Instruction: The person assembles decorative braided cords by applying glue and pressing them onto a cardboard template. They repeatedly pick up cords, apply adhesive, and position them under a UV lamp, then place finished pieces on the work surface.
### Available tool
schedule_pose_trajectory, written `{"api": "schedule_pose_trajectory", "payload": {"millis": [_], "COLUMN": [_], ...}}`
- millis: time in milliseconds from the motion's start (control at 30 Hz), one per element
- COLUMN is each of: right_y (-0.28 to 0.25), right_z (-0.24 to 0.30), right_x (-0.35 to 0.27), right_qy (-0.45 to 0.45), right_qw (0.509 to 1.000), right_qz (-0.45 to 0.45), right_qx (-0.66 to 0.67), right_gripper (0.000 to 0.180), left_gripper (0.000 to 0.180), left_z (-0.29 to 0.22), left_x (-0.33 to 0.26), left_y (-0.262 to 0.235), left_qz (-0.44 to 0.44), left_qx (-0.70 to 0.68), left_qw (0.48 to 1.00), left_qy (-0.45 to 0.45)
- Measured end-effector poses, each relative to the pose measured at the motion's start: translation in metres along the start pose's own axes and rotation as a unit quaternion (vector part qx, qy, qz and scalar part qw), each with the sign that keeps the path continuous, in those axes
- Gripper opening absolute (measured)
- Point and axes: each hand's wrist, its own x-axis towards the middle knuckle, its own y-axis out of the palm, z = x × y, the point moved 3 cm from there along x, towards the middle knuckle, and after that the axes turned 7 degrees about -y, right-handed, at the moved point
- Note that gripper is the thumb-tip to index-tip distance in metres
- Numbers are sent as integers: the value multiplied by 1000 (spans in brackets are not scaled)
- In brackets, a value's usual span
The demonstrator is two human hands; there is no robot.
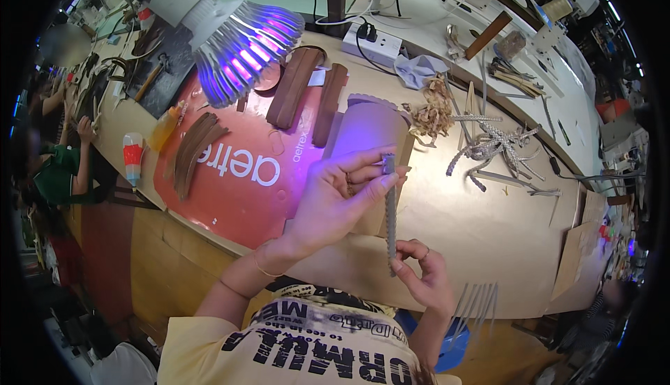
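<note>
A narrow grey braided strap (391,214) is stretched almost upright between my two hands above the workbench. My left hand (335,196) pinches its upper end between thumb and fingers. My right hand (422,273) pinches its lower end. Behind the strap lies a pale piece of leather with a scalloped edge (366,123), lit violet by the lamp. Both hands hover over the tan bench top (481,245), near my yellow printed shirt.
A violet-glowing lamp head (237,46) hangs over a red round mat (237,189). Brown leather strips (195,147) lie on the mat, a glue bottle (132,158) to the left. A pile of braided grey straps (492,144) sits right. A power strip (373,43) lies behind. Another person (59,168) works at far left.
</note>
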Motion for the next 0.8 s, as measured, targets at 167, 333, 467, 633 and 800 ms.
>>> {"api": "schedule_pose_trajectory", "payload": {"millis": [167,333,467,633,800], "right_y": [0,-1,-2,2,8], "right_z": [-3,-7,-7,-4,7], "right_x": [-1,0,1,1,20], "right_qy": [-20,-2,-21,10,-4], "right_qw": [1000,1000,999,999,998], "right_qz": [-8,-26,-30,-43,-7], "right_qx": [-12,-9,-3,7,-62], "right_gripper": [25,25,25,26,30], "left_gripper": [42,40,39,41,48], "left_z": [1,3,7,20,31], "left_x": [0,9,12,21,18], "left_y": [1,-1,-1,2,-14], "left_qz": [1,13,9,32,73], "left_qx": [-23,-42,-44,-82,95], "left_qw": [1000,999,999,996,992], "left_qy": [-5,-13,-21,-16,-39]}}
